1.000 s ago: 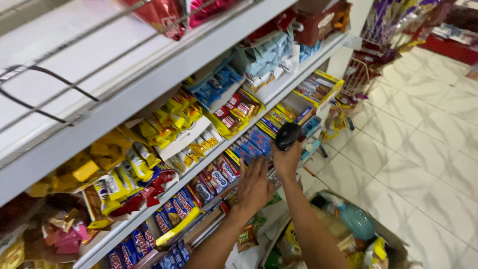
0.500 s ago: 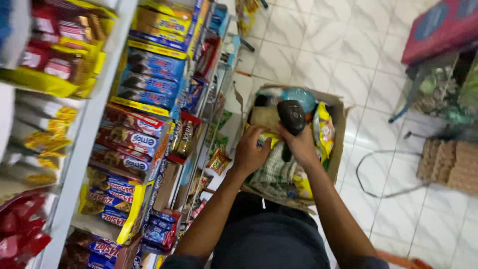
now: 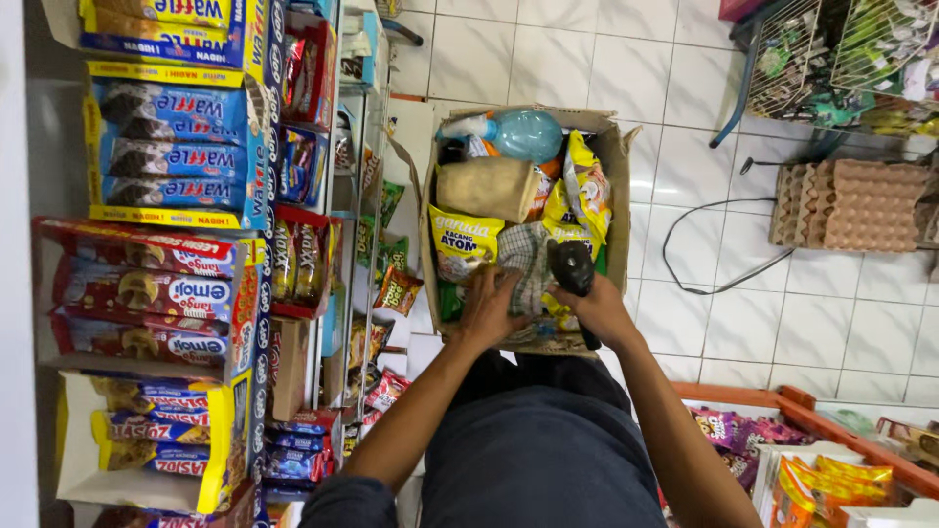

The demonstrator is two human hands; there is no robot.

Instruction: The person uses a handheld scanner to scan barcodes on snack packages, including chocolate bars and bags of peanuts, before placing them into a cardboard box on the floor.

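A: Where are the hands?

B: Both are over the cardboard box (image 3: 618, 166) on the tiled floor, at 12 o'clock from the person's lap. The right hand (image 3: 599, 305) has its fingers clamped round a black handheld scanner (image 3: 572, 266), whose head points to 12 o'clock into the box.

A: And the left?

B: The left hand (image 3: 489, 308) is spread flat, fingers apart, pressing on a checked packet (image 3: 528, 259) at the box's near edge. It clasps nothing.

A: Around that?

B: A yellow snack bag (image 3: 462, 242) lies at 11 o'clock from the left hand, a tan sack (image 3: 487, 188) beyond it, and a blue bottle (image 3: 526, 134) at the far end. Shelves of wafer cartons (image 3: 171, 137) are at 9 o'clock, stacked egg trays (image 3: 849, 205) at 2 o'clock.
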